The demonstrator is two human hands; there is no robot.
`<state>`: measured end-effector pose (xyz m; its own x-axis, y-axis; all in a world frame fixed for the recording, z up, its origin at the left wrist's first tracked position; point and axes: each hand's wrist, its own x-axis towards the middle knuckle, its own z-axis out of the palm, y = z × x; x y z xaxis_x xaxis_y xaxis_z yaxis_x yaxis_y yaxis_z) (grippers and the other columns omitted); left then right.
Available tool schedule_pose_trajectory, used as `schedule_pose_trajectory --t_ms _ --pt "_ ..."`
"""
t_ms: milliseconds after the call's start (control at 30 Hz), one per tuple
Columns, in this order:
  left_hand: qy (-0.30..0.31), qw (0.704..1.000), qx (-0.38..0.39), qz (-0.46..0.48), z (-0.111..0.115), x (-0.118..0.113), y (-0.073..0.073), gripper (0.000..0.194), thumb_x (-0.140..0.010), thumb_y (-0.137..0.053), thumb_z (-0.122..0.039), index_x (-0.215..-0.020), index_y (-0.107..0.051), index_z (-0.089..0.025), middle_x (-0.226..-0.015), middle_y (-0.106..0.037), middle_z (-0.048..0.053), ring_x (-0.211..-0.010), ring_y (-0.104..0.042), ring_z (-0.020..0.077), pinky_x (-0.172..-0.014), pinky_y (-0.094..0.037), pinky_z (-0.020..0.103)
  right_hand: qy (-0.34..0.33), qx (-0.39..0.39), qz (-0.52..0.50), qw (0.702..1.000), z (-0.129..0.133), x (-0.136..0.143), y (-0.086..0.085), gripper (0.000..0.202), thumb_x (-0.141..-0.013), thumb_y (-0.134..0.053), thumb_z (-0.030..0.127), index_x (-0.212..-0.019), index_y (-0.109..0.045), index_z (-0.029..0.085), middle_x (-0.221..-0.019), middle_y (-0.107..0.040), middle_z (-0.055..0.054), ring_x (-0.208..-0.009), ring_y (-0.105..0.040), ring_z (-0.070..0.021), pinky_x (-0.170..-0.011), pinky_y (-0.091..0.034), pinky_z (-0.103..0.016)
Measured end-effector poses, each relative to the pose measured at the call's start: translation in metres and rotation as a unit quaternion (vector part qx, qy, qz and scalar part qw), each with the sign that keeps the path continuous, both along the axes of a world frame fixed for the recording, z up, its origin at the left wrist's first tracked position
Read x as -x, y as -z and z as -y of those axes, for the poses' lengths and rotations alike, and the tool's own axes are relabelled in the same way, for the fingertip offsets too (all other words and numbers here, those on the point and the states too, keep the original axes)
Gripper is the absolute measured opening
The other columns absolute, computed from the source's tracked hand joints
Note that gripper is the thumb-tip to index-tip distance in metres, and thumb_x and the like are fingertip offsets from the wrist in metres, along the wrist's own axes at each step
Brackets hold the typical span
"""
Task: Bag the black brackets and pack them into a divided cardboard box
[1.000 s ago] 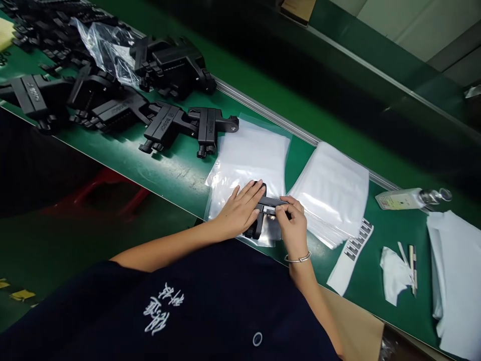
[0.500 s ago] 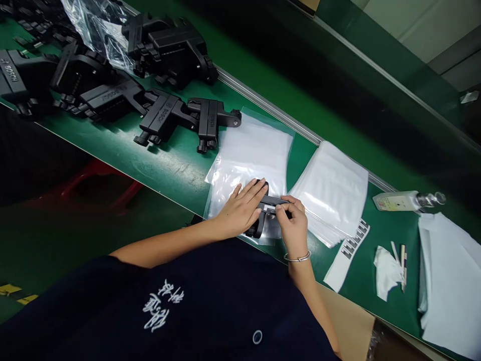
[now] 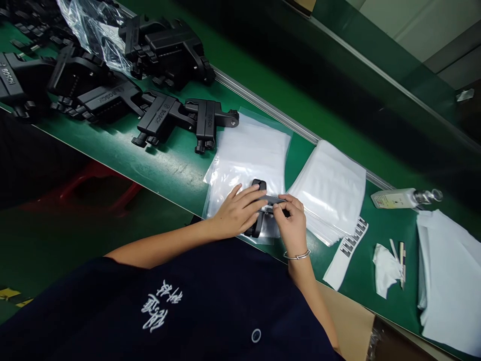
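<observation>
A black bracket [image 3: 257, 228] like the BOSCH-marked ones lies on the clear plastic bags [image 3: 255, 150] in front of me. Across its bar [image 3: 271, 199] sits a small white label [image 3: 267, 209]. My left hand [image 3: 238, 213] rests flat over the bracket's left side, fingers stretched out and hiding part of it. At the bar's right end, my right hand [image 3: 292, 220] is closed in a pinch, its thumb tip beside the label and its fingers bent around the end. A silver bangle [image 3: 296, 255] circles the right wrist.
Several black BOSCH brackets [image 3: 161, 118] crowd the green bench's left part, near a crumpled plastic bag [image 3: 97, 35]. To the right are a stack of bags [image 3: 326, 190], a label strip [image 3: 347, 250], a bottle [image 3: 396, 198], a crumpled tissue [image 3: 384, 271] and white sheets [image 3: 447, 281].
My left fingers have slid slightly down, uncovering more of the bracket's upper end. My right thumb has shifted slightly left along the label. The whole view has drifted a little.
</observation>
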<state>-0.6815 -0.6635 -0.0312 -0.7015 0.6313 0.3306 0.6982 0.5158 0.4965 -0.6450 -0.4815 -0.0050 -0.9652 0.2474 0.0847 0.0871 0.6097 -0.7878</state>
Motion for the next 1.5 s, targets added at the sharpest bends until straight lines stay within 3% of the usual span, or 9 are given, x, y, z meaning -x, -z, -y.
schedule_pose_trajectory --t_ms 267,433,633,833,967,1100,1333,1433,1500 --pt "0.010 1.000 0.004 0.029 0.000 0.005 -0.013 0.033 -0.093 -0.042 -0.023 -0.109 -0.070 -0.025 -0.122 -0.068 0.004 -0.124 -0.056 0.0244 -0.113 -0.024 0.052 0.000 0.016 -0.006 1.000 -0.005 -0.001 -0.002 0.024 -0.083 -0.056 0.033 -0.062 -0.059 0.022 -0.103 -0.067 -0.008 -0.106 -0.058 -0.0252 -0.099 -0.038 -0.046" --pt "0.009 0.998 -0.005 0.068 -0.001 0.009 -0.018 0.034 -0.092 -0.041 -0.025 -0.105 -0.072 -0.026 -0.120 -0.069 0.004 -0.122 -0.056 0.0249 -0.113 -0.022 0.055 0.104 0.064 -0.081 0.989 -0.029 -0.005 -0.007 0.027 -0.088 -0.050 0.040 -0.073 -0.062 0.020 -0.099 -0.069 -0.008 -0.099 -0.062 -0.0233 -0.088 -0.046 -0.040" --pt "0.032 0.996 0.007 0.078 -0.004 0.021 -0.025 0.031 -0.092 -0.044 -0.027 -0.099 -0.074 -0.028 -0.118 -0.069 0.001 -0.113 -0.059 0.0234 -0.112 -0.021 0.056 0.078 0.047 -0.010 0.996 -0.030 -0.008 -0.003 0.025 -0.088 -0.050 0.042 -0.084 -0.061 0.020 -0.107 -0.070 -0.008 -0.101 -0.063 -0.0237 -0.090 -0.046 -0.040" --pt "0.113 0.989 0.072 -0.062 -0.019 0.019 -0.026 0.031 -0.094 -0.044 -0.032 -0.107 -0.072 -0.026 -0.120 -0.068 0.004 -0.114 -0.057 0.0248 -0.113 -0.022 0.056 0.034 0.015 -0.007 0.999 -0.029 -0.009 0.000 0.019 -0.085 -0.055 0.037 -0.092 -0.061 0.021 -0.115 -0.069 -0.010 -0.104 -0.064 -0.0239 -0.095 -0.047 -0.043" --pt "0.174 0.974 0.116 -0.094 0.001 0.020 -0.026 0.033 -0.096 -0.042 -0.031 -0.117 -0.066 -0.025 -0.121 -0.067 0.004 -0.118 -0.056 0.0216 -0.114 -0.028 0.046 -0.001 0.020 0.006 1.000 -0.040 -0.008 0.004 0.017 -0.082 -0.060 0.037 -0.091 -0.060 0.021 -0.119 -0.067 -0.010 -0.108 -0.063 -0.0250 -0.096 -0.047 -0.045" --pt "0.108 0.988 0.094 -0.055 0.030 0.027 -0.024 0.030 -0.091 -0.048 -0.033 -0.114 -0.067 -0.030 -0.121 -0.067 0.003 -0.116 -0.058 0.0231 -0.112 -0.030 0.049 -0.043 -0.010 -0.017 0.999 -0.051 -0.010 0.007 0.027 -0.083 -0.061 0.040 -0.104 -0.061 0.023 -0.124 -0.064 -0.010 -0.117 -0.058 -0.0267 -0.102 -0.043 -0.050" --pt "-0.151 0.985 -0.073 0.030 0.037 0.026 -0.015 0.040 -0.093 -0.043 -0.028 -0.130 -0.049 -0.017 -0.126 -0.058 0.013 -0.118 -0.055 0.0234 -0.100 -0.046 0.042 -0.220 -0.137 -0.072 0.963 -0.044 -0.015 0.014 0.047 -0.090 -0.054 0.042 -0.134 -0.049 0.025 -0.120 -0.063 -0.011 -0.114 -0.057 -0.0276 -0.112 -0.027 -0.060" --pt "-0.138 0.988 -0.064 0.008 0.035 0.013 -0.008 0.040 -0.093 -0.043 -0.024 -0.131 -0.046 -0.013 -0.124 -0.059 0.015 -0.116 -0.056 0.0226 -0.099 -0.048 0.040 -0.153 -0.123 -0.137 0.971 -0.045 -0.024 0.007 0.045 -0.090 -0.056 0.039 -0.133 -0.051 0.025 -0.118 -0.063 -0.011 -0.113 -0.057 -0.0269 -0.111 -0.032 -0.058" --pt "-0.040 0.999 -0.006 -0.023 0.032 -0.001 -0.001 0.037 -0.093 -0.044 -0.025 -0.128 -0.051 -0.014 -0.120 -0.063 0.015 -0.117 -0.057 0.0228 -0.100 -0.047 0.039 -0.054 -0.072 -0.163 0.983 -0.050 -0.031 -0.002 0.045 -0.088 -0.059 0.040 -0.130 -0.054 0.025 -0.120 -0.062 -0.012 -0.113 -0.057 -0.0273 -0.103 -0.042 -0.052"
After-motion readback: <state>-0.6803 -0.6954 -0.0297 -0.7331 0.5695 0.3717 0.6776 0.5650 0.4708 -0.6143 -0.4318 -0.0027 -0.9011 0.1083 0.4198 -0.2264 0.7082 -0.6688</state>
